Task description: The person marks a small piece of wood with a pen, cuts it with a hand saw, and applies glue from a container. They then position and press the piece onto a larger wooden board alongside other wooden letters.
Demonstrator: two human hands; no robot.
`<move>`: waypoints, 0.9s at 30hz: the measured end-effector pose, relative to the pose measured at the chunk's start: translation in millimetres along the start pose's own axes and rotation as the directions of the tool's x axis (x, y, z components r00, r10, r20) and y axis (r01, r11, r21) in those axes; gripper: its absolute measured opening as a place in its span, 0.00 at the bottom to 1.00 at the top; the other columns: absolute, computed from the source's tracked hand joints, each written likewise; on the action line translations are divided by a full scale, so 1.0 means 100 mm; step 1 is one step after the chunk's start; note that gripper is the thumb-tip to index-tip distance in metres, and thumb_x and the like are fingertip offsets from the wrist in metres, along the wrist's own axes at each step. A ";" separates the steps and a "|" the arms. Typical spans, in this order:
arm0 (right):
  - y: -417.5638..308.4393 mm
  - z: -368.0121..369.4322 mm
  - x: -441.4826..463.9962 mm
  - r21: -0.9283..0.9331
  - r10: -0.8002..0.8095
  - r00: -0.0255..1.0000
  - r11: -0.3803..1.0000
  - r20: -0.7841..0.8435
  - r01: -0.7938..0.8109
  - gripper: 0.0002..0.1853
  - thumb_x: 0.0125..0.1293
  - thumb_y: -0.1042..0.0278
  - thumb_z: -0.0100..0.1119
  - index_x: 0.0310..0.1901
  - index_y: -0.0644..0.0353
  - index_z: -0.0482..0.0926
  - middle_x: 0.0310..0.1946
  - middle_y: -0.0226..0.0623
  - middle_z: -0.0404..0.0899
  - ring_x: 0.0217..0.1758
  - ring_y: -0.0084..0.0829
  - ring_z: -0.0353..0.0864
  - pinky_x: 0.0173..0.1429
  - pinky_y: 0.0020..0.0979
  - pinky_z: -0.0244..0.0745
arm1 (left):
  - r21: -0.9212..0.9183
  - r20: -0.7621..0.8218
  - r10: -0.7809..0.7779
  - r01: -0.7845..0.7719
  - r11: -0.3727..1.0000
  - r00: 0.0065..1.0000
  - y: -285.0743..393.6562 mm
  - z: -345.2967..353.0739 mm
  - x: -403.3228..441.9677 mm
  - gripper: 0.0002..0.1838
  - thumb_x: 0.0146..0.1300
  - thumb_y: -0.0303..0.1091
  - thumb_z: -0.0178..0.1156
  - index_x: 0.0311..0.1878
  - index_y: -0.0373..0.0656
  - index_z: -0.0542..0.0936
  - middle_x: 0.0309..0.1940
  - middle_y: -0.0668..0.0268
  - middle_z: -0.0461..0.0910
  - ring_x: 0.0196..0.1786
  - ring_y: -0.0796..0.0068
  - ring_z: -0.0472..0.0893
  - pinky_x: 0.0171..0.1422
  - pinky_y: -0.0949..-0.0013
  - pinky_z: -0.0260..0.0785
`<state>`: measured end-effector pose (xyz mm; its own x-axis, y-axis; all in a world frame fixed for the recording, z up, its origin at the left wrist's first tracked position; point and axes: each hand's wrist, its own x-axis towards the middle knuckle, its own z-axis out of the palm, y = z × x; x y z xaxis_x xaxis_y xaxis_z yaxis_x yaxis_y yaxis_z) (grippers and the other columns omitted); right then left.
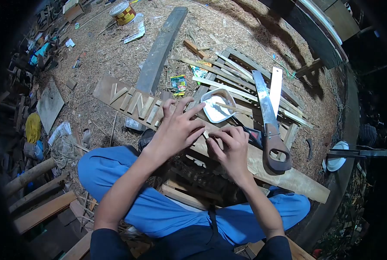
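My left hand [178,128] is over the long wooden board [104,89] that lies across my lap, its fingers spread and its thumb near a small wood strip [205,134]. My right hand [232,145] has its thumb and fingers curled in a pinch at that strip, low over the board. Further left on the board lie several short wood strips [146,107], some straight and some slanted. Just beyond my hands stands a white tub [218,113] of white paste with a thin stick [233,108] resting in it. Part of the board is hidden under my hands.
A handsaw [267,112] lies on the board's right part, beside a bright metal blade [275,91]. Slatted wood [241,71] sits behind the tub. A thick grey plank [163,47], a paint can [123,13] and colourful packets [178,84] rest on the shavings-covered ground.
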<state>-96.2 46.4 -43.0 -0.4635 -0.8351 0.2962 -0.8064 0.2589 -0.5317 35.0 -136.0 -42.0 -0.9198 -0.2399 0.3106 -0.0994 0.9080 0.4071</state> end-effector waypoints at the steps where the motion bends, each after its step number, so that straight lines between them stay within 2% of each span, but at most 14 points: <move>1: 0.00 0.00 0.00 -0.001 0.001 1.000 1.000 0.000 -0.001 0.10 0.63 0.62 0.77 0.44 0.53 0.92 0.42 0.33 0.84 0.51 0.37 0.79 0.58 0.41 0.65 | 0.009 0.007 -0.004 0.004 1.000 1.000 0.00 -0.01 0.00 0.09 0.68 0.43 0.71 0.46 0.53 0.91 0.74 0.67 0.77 0.79 0.58 0.66 0.80 0.42 0.44; 10: -0.01 -0.04 0.00 0.005 0.007 1.000 1.000 0.016 -0.007 0.11 0.64 0.62 0.76 0.46 0.54 0.91 0.44 0.34 0.84 0.52 0.38 0.79 0.61 0.44 0.65 | -0.055 0.002 -0.035 0.035 0.998 0.999 -0.02 -0.04 0.01 0.10 0.68 0.40 0.71 0.48 0.51 0.92 0.74 0.65 0.77 0.79 0.57 0.65 0.79 0.44 0.45; 17: 0.05 -0.10 -0.04 0.028 -0.014 0.999 1.000 0.038 0.013 0.12 0.66 0.61 0.75 0.47 0.54 0.91 0.45 0.33 0.85 0.54 0.37 0.79 0.63 0.43 0.63 | -0.037 -0.023 -0.051 0.051 0.998 0.998 -0.04 -0.09 0.02 0.10 0.67 0.38 0.72 0.50 0.50 0.92 0.74 0.64 0.77 0.80 0.56 0.64 0.80 0.44 0.45; 27: -0.01 -0.08 -0.01 -0.037 -0.021 0.999 0.999 0.038 0.022 0.11 0.65 0.62 0.75 0.47 0.52 0.91 0.44 0.32 0.82 0.52 0.35 0.79 0.64 0.45 0.61 | -0.019 0.026 -0.025 0.026 0.999 0.999 -0.04 -0.04 0.01 0.10 0.67 0.39 0.72 0.50 0.54 0.91 0.75 0.62 0.75 0.80 0.54 0.64 0.80 0.42 0.46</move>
<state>-98.2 51.0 -36.7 -0.4323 -0.8581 0.2771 -0.8296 0.2581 -0.4951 35.9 -141.4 -40.3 -0.9264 -0.2539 0.2779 -0.1160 0.8949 0.4310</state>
